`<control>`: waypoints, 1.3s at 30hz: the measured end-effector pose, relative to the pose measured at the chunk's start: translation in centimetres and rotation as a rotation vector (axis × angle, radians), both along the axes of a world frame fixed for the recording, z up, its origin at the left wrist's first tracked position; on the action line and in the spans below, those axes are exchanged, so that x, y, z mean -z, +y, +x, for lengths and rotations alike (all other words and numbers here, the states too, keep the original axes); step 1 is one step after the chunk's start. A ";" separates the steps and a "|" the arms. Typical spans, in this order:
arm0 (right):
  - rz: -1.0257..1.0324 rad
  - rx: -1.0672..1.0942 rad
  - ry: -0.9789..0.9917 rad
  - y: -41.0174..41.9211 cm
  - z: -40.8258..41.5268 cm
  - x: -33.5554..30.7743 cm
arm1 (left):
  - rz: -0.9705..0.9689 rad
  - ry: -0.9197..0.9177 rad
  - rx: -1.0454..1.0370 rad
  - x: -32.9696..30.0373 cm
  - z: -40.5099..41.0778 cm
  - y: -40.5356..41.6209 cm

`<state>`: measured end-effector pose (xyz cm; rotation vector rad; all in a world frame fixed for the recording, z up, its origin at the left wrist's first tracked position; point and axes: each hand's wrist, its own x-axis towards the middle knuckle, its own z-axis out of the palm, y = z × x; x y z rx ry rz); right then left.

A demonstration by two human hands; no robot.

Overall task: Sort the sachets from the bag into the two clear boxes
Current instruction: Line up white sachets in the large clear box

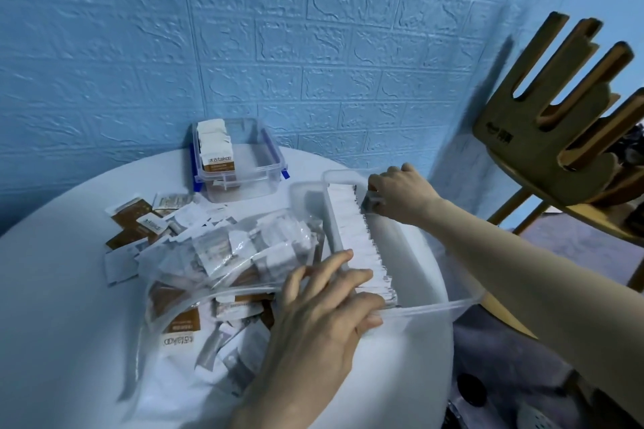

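A person sits at a round white table [69, 289], partway through sorting sachets. The near clear box [435, 310] holds a long upright row of white sachets [359, 240] along its left wall. The left hand [327, 310] presses its spread, lightly curled fingers against the near end of that row, thumb on the box rim. The right hand [400, 195] reaches to the far end of the row, fingers curled, seemingly pinching a sachet; blur hides the grip. The step looks like squaring up the row. The clear bag [209, 275], still holding many sachets, lies just left of the box. Brown sachets [216, 150] stand in the far clear box [271, 157]. Next, another sachet must be drawn from the bag.
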<state>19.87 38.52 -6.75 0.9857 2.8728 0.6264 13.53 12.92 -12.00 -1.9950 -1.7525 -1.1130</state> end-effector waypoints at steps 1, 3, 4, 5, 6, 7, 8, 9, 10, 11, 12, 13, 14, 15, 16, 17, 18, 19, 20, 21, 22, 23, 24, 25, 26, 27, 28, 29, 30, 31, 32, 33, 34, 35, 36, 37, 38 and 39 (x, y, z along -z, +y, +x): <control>0.026 -0.019 0.012 0.0 0.0 0.0 | -0.003 -0.002 0.002 0.0 0.0 0.0; 0.081 -0.052 0.027 0.1 0.0 -0.1 | -0.010 -0.004 0.004 0.0 0.1 0.0; 0.105 -0.065 0.033 0.1 0.1 -0.1 | -0.014 -0.007 0.005 0.0 0.1 0.0; 0.126 -0.081 0.046 0.1 0.2 -0.1 | -0.018 -0.011 0.007 0.0 0.1 0.0; 0.143 -0.103 0.070 0.0 0.3 0.0 | -0.023 -0.015 0.008 0.0 0.1 0.0; 0.161 -0.138 0.101 0.0 0.4 0.0 | -0.027 -0.017 0.009 0.0 0.1 0.0; 0.179 -0.178 0.130 -0.1 0.4 0.1 | -0.031 -0.018 0.008 0.0 0.1 0.0; 0.190 -0.203 0.139 -0.1 0.3 0.1 | -0.034 -0.020 0.007 0.0 0.1 0.0; 0.193 -0.222 0.146 -0.2 0.2 0.0 | -0.037 -0.024 0.008 -0.1 0.1 0.0; 0.189 -0.240 0.149 -0.1 0.1 -0.1 | -0.041 -0.028 0.011 0.0 0.1 0.0; 0.185 -0.252 0.146 0.0 0.1 -0.2 | -0.043 -0.031 0.014 0.0 0.1 0.0; 0.188 -0.264 0.135 0.1 0.1 -0.2 | -0.044 -0.034 0.016 0.0 0.0 -0.1; 0.196 -0.281 0.121 0.2 0.1 -0.3 | -0.043 -0.035 0.016 0.0 0.0 -0.1; 0.203 -0.303 0.100 0.3 0.1 -0.3 | -0.042 -0.035 0.017 0.0 0.0 -0.1; 0.205 -0.329 0.073 0.4 0.2 -0.4 | -0.041 -0.034 0.017 -0.1 0.0 -0.1; 0.205 -0.356 0.046 0.5 0.2 -0.5 | -0.038 -0.033 0.017 -0.1 0.0 0.0; 0.203 -0.386 0.023 0.6 0.2 -0.7 | -0.035 -0.032 0.018 0.0 0.0 0.0; 0.200 -0.415 0.008 0.7 0.3 -0.9 | -0.033 -0.032 0.018 0.0 0.0 0.0; 0.196 -0.438 -0.001 0.9 0.3 -1.1 | -0.032 -0.032 0.017 0.0 0.0 0.0; 0.189 -0.451 -0.003 1.0 0.3 -1.3 | -0.032 -0.032 0.017 0.0 -0.1 0.0; 0.181 -0.462 -0.001 1.0 0.4 -1.4 | -0.031 -0.032 0.017 0.1 0.0 0.0; 0.172 -0.477 0.003 1.2 0.5 -1.3 | -0.030 -0.032 0.016 0.1 0.0 0.0; 0.162 -0.495 -0.001 1.2 0.6 -1.1 | -0.030 -0.031 0.016 0.1 0.0 0.1; 0.152 -0.509 -0.019 1.3 0.7 -1.0 | -0.031 -0.030 0.016 0.1 0.0 0.1; 0.152 -0.520 -0.043 1.4 0.8 -0.8 | -0.033 -0.030 0.016 0.1 0.0 0.1; 0.160 -0.520 -0.061 1.5 0.9 -0.7 | -0.035 -0.030 0.016 0.1 0.0 0.1; 0.168 -0.513 -0.069 1.6 0.9 -0.7 | -0.037 -0.032 0.016 0.1 0.0 0.1; 0.171 -0.503 -0.074 1.7 0.9 -0.7 | -0.037 -0.034 0.017 0.2 0.0 0.1; 0.176 -0.494 -0.087 1.8 0.8 -0.6 | -0.035 -0.038 0.019 0.2 -0.1 0.1; 0.188 -0.485 -0.112 1.9 0.7 -0.6 | -0.032 -0.040 0.020 0.2 -0.1 0.1; 0.200 -0.484 -0.135 1.9 0.6 -0.5 | -0.029 -0.038 0.020 0.2 -0.1 0.1; 0.205 -0.487 -0.143 2.0 0.6 -0.4 | -0.026 -0.034 0.021 0.2 -0.1 0.1; 0.208 -0.494 -0.140 2.0 0.7 -0.4 | -0.024 -0.030 0.021 0.2 -0.1 0.1; 0.211 -0.500 -0.125 2.1 0.7 -0.4 | -0.024 -0.028 0.021 0.2 -0.1 0.1; 0.215 -0.508 -0.102 2.1 0.8 -0.4 | -0.026 -0.027 0.021 0.2 -0.1 0.2; 0.217 -0.518 -0.075 2.1 0.9 -0.4 | -0.028 -0.026 0.020 0.2 -0.1 0.2; 0.219 -0.529 -0.050 2.1 0.9 -0.4 | -0.030 -0.025 0.020 0.3 -0.1 0.2; 0.217 -0.535 -0.029 2.1 1.0 -0.5 | -0.031 -0.026 0.020 0.3 -0.1 0.2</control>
